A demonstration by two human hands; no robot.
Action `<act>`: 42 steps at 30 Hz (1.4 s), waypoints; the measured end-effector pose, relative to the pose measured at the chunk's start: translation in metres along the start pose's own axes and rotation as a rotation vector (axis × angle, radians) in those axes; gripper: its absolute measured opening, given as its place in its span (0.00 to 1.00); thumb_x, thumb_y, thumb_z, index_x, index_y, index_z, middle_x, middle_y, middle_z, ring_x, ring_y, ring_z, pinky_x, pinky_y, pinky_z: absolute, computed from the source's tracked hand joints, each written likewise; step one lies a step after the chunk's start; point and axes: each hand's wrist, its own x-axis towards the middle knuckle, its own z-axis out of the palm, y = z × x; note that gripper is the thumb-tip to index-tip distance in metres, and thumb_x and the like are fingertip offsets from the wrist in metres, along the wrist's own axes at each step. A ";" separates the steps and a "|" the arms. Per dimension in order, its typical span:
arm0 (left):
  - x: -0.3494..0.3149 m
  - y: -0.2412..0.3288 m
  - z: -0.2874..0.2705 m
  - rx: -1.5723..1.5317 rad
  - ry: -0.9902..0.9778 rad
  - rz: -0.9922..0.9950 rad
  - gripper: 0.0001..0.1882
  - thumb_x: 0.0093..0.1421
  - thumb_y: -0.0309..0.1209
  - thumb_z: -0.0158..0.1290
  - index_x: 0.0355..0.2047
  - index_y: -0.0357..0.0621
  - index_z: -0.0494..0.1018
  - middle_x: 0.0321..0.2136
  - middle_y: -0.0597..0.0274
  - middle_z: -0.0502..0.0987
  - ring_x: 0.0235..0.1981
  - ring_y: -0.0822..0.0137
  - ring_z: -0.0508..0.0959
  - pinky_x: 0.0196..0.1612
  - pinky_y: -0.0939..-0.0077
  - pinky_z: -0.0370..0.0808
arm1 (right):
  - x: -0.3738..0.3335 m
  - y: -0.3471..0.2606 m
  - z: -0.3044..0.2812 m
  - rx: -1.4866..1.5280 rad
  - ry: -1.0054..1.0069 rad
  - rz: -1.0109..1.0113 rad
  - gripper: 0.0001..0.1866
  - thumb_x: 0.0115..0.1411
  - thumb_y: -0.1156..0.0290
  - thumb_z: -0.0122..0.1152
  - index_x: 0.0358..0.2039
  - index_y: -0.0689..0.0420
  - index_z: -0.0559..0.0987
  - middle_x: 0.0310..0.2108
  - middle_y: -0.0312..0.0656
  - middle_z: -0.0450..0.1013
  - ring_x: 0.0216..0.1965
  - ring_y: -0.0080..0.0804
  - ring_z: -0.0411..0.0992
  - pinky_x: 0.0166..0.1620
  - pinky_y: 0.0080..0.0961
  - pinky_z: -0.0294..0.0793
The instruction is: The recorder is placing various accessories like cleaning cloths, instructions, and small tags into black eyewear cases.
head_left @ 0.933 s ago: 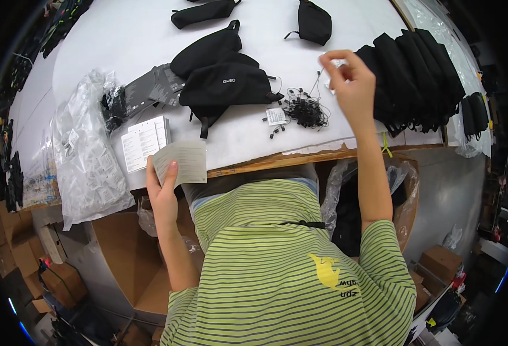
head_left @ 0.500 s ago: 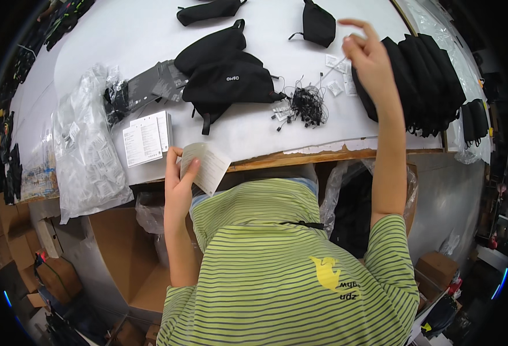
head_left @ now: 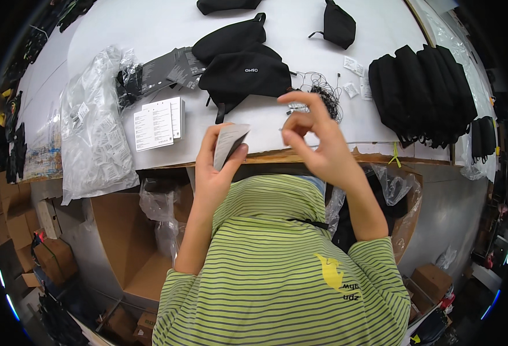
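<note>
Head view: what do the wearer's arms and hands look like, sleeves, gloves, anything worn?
Both hands are bare: no gloves, rings or watch visible on the left hand or the right hand. Forearms are uncovered. Short sleeves of a T-shirt with lime-green and dark narrow stripes end near the elbows; a yellow print sits on the chest.

My view, white worktop (head_left: 150,26): black pouches (head_left: 242,66) beyond the grips, stacked pouches (head_left: 421,92) to their right, leaflets (head_left: 157,121) and clear bags (head_left: 95,127) left.

leaflets (head_left: 159,122) left of pouch (head_left: 245,72), bags (head_left: 421,92) right
</note>
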 end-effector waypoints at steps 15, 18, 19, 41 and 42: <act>-0.007 0.001 0.020 0.448 0.122 0.407 0.07 0.53 0.21 0.59 0.34 0.35 0.77 0.30 0.66 0.70 0.29 0.76 0.71 0.29 0.85 0.66 | -0.008 0.005 0.025 0.039 0.025 0.041 0.22 0.56 0.80 0.53 0.50 0.58 0.61 0.21 0.37 0.71 0.22 0.25 0.70 0.26 0.19 0.67; -0.009 0.000 0.022 0.362 0.130 0.311 0.09 0.51 0.21 0.59 0.35 0.37 0.78 0.29 0.64 0.71 0.28 0.74 0.71 0.29 0.83 0.68 | -0.010 0.006 0.029 -0.019 0.110 -0.017 0.20 0.56 0.80 0.54 0.48 0.58 0.63 0.21 0.38 0.71 0.22 0.25 0.70 0.26 0.20 0.68; -0.010 0.000 0.022 0.301 0.128 0.233 0.10 0.52 0.21 0.59 0.36 0.37 0.78 0.29 0.64 0.72 0.28 0.74 0.72 0.30 0.83 0.68 | -0.010 0.009 0.030 -0.088 0.131 -0.075 0.19 0.56 0.80 0.55 0.48 0.57 0.64 0.21 0.38 0.70 0.22 0.25 0.70 0.26 0.20 0.69; -0.004 0.004 -0.003 -0.035 -0.335 -0.041 0.06 0.60 0.24 0.53 0.33 0.33 0.75 0.32 0.63 0.75 0.33 0.75 0.73 0.39 0.82 0.70 | -0.027 0.011 0.013 -0.332 -0.071 -0.278 0.06 0.49 0.75 0.65 0.30 0.55 0.78 0.19 0.37 0.70 0.21 0.33 0.68 0.24 0.26 0.67; -0.004 0.001 -0.004 -0.033 -0.336 -0.041 0.06 0.60 0.24 0.53 0.33 0.33 0.75 0.32 0.63 0.75 0.33 0.75 0.73 0.39 0.82 0.70 | -0.027 0.011 0.013 -0.331 -0.069 -0.279 0.06 0.49 0.75 0.65 0.30 0.55 0.78 0.19 0.37 0.70 0.21 0.33 0.68 0.24 0.26 0.67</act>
